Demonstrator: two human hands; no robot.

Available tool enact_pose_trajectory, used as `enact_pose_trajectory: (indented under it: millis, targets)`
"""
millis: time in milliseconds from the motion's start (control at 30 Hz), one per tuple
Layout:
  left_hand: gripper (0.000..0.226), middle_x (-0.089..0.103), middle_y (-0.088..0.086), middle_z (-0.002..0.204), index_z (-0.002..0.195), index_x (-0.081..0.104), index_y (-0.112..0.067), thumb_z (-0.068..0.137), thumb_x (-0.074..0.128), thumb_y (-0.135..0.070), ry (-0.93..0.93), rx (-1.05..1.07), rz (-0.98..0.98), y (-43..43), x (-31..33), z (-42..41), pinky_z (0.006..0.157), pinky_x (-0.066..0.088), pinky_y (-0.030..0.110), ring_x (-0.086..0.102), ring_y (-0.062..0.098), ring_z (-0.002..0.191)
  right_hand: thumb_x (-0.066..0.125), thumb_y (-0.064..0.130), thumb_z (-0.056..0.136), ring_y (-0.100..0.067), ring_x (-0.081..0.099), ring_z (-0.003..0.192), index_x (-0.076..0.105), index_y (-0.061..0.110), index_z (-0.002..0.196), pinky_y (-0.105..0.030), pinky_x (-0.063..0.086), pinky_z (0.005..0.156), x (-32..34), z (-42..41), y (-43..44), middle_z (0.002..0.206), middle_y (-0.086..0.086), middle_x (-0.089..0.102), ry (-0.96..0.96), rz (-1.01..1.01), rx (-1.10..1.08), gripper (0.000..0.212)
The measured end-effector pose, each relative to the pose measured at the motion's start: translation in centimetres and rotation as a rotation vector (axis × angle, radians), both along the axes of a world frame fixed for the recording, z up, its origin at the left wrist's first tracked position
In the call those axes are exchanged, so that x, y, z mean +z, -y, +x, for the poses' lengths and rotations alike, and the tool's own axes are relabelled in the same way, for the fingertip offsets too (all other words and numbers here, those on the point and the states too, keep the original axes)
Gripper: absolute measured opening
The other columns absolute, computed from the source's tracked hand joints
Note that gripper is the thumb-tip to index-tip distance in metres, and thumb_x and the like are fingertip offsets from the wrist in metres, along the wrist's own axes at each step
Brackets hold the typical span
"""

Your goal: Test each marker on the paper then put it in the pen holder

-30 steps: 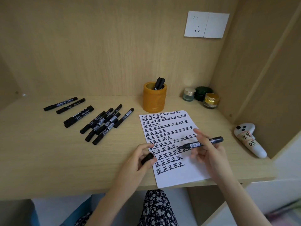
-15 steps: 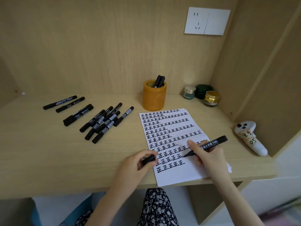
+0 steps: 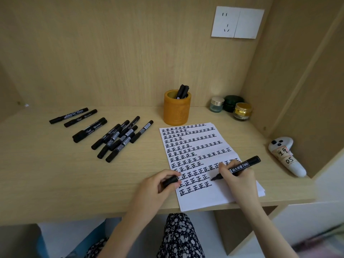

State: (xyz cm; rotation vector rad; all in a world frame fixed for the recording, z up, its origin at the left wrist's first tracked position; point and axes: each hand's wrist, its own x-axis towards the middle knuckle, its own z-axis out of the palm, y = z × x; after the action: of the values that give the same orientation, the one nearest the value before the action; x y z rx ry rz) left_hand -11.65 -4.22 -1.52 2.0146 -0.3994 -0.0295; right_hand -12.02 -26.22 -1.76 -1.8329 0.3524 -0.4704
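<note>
Now, the wooden bench (image 3: 55, 183) spreads out widest in front of me, boxed in by wood panels, with a white wall outlet (image 3: 237, 22) up on the back panel. On the bench the sheet of paper (image 3: 214, 200) lies lengthwise under my hands, its near edge hanging just over the bench's front lip, and most of it is filled with rows of the same black character. To the left of the paper a loose batch of black markers (image 3: 119, 140) lies capped and scattered, some touching, two of them apart at the far left. Behind the paper's top edge stands the orange pen holder (image 3: 176, 112), upright, with a few black markers (image 3: 182, 92) leaning inside it. Off to the right a white controller (image 3: 286, 157) with handwritten labels lies near the side panel, and three small jars (image 3: 233, 103) huddle in the back corner. My right hand (image 3: 238, 179) rests on the paper, fingers curled round the uncapped marker (image 3: 240, 166), its tip down at the right end of a lower row; whether it touches, I cannot tell. My left hand (image 3: 156, 187) sits at the paper's left edge, pinching the black cap (image 3: 170, 181).
</note>
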Motion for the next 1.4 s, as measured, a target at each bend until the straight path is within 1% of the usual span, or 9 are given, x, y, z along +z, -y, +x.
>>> enact_pose_trajectory:
  millis: [200,433,633,733,833,900,1100,1300,1400]
  targets:
    - [0.021,0.066,-0.018,0.097,0.105,0.066,-0.028,0.085,0.064,-0.024,0.006,0.005,0.012,-0.03,0.04,-0.09,0.057,0.035,0.0,0.047,-0.02,0.059,0.067,0.01,0.086,-0.008,0.034,0.044,0.056,-0.005,0.061,-0.019,0.026,0.043,-0.05,0.06,-0.06,0.038,0.011,0.044,0.011,-0.02,0.025,0.031]
    - [0.02,0.065,-0.02,0.093,0.103,0.066,-0.029,0.085,0.064,-0.022,0.0,0.009,0.006,-0.01,0.21,-0.15,0.056,0.035,0.001,0.048,-0.02,0.059,0.063,0.009,0.087,-0.009,0.032,0.042,0.051,-0.01,0.064,-0.019,0.025,0.041,-0.04,0.17,0.01,0.037,0.011,0.04,0.028,-0.087,-0.006,0.032]
    - [0.02,0.065,-0.019,0.094,0.105,0.066,-0.026,0.085,0.064,-0.021,0.006,0.006,0.006,0.0,0.22,-0.13,0.056,0.034,0.0,0.048,-0.021,0.059,0.064,0.008,0.087,-0.007,0.03,0.041,0.051,0.01,0.054,-0.018,0.024,0.042,-0.1,0.04,0.11,0.035,0.011,0.04,0.025,-0.038,-0.012,0.035]
    - [0.02,0.066,-0.019,0.094,0.104,0.066,-0.028,0.085,0.064,-0.022,0.01,0.006,0.011,0.0,0.1,-0.07,0.056,0.035,0.001,0.048,-0.02,0.06,0.064,0.009,0.087,-0.007,0.031,0.041,0.052,0.0,0.058,-0.017,0.025,0.041,-0.1,0.05,0.07,0.038,0.01,0.042,0.014,-0.049,0.01,0.033]
    - [0.019,0.066,-0.019,0.095,0.104,0.066,-0.03,0.085,0.064,-0.024,0.015,0.01,0.027,-0.06,-0.06,-0.01,0.055,0.035,0.002,0.049,-0.017,0.059,0.063,0.006,0.086,-0.01,0.032,0.047,0.049,-0.012,0.065,-0.018,0.026,0.044,-0.09,0.2,-0.02,0.052,-0.006,0.043,0.027,-0.055,0.018,0.031]
    - [0.02,0.066,-0.019,0.095,0.104,0.066,-0.03,0.085,0.064,-0.024,0.012,0.008,0.028,-0.07,-0.07,0.01,0.055,0.034,0.001,0.049,-0.019,0.059,0.062,0.004,0.085,-0.011,0.033,0.049,0.049,-0.012,0.064,-0.018,0.027,0.045,-0.03,0.22,-0.03,0.055,-0.009,0.043,0.031,-0.063,0.023,0.029]
    - [0.019,0.066,-0.02,0.096,0.103,0.065,-0.03,0.085,0.064,-0.023,0.014,0.007,0.026,-0.06,-0.01,0.04,0.055,0.034,0.001,0.048,-0.019,0.059,0.06,0.001,0.083,-0.008,0.032,0.049,0.046,-0.01,0.061,-0.018,0.026,0.045,0.02,0.15,0.08,0.054,-0.006,0.041,0.031,-0.065,0.028,0.028]
    - [0.019,0.065,-0.023,0.093,0.102,0.064,-0.034,0.085,0.064,-0.026,0.016,0.008,0.045,-0.12,-0.15,0.1,0.052,0.035,0.004,0.048,-0.01,0.054,0.061,0.004,0.085,-0.01,0.031,0.048,0.045,-0.007,0.061,-0.019,0.025,0.045,-0.27,0.24,0.14,0.051,-0.002,0.037,0.045,-0.052,0.024,0.031]
    - [0.02,0.066,-0.02,0.095,0.104,0.066,-0.03,0.085,0.064,-0.024,0.007,0.005,0.034,-0.13,-0.14,0.12,0.054,0.035,0.003,0.049,-0.015,0.056,0.06,0.002,0.085,-0.011,0.03,0.049,0.043,-0.007,0.061,-0.019,0.024,0.045,-0.31,0.28,0.11,0.053,-0.005,0.038,0.051,-0.055,0.024,0.031]
